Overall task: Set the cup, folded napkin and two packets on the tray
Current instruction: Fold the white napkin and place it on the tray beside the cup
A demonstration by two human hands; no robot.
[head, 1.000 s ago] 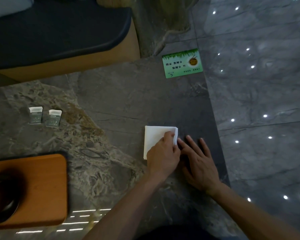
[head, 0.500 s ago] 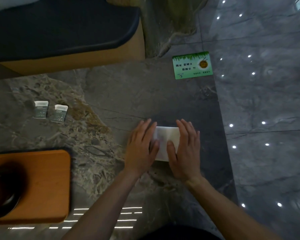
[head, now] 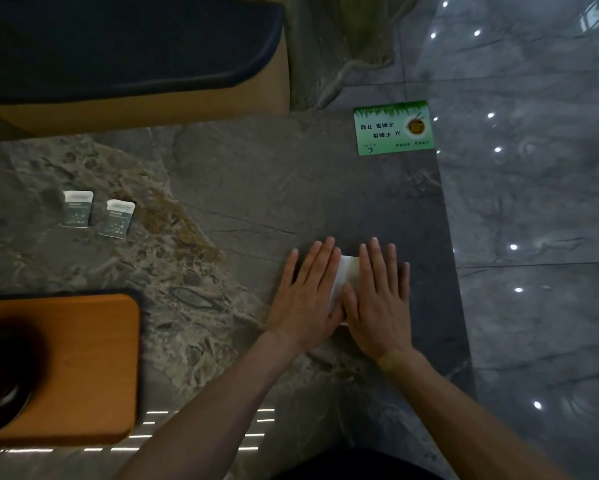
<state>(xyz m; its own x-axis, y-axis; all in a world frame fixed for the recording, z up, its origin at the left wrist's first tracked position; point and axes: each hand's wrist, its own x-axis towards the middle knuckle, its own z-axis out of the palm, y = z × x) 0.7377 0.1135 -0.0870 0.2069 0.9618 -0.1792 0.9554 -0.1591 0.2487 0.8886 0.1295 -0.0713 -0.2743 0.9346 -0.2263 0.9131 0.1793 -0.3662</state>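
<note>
Pressing flat on the folded napkin (head: pixel 345 277), both hands lie palm down w/ fingers straight and spread. Left hand (head: pixel 308 299) covers the napkin's left part; right hand (head: pixel 377 303) covers its right part. Hands sit side by side, thumbs touching or nearly so at the napkin's near edge. Neither hand curls round or pinches anything. Only a narrow white strip of napkin shows between the two hands; remainder is hidden under the palms. Napkin rests on the stone tabletop (head: pixel 256 188), near the table's right edge, well apart from the tray.

Wooden tray (head: pixel 93 358) sits at lower left on the tabletop. A dark round vessel (head: pixel 3 372), presumably the cup, stands on the tray's left part, cut off by the frame edge; details too dark to tell.

Two packets (head: pixel 97 214) lie flat on the tabletop beyond the tray, at left, just beside each other, not on the tray. Each has a white top band and a dark green body.

Green card (head: pixel 393 128) w/ printed text lies flat at the far right corner of the tabletop. Padded bench seat (head: pixel 128 46), dark cushion on a tan base, stands beyond the table's far edge. Glossy grey floor tiles (head: pixel 533 202) run along the right side.
</note>
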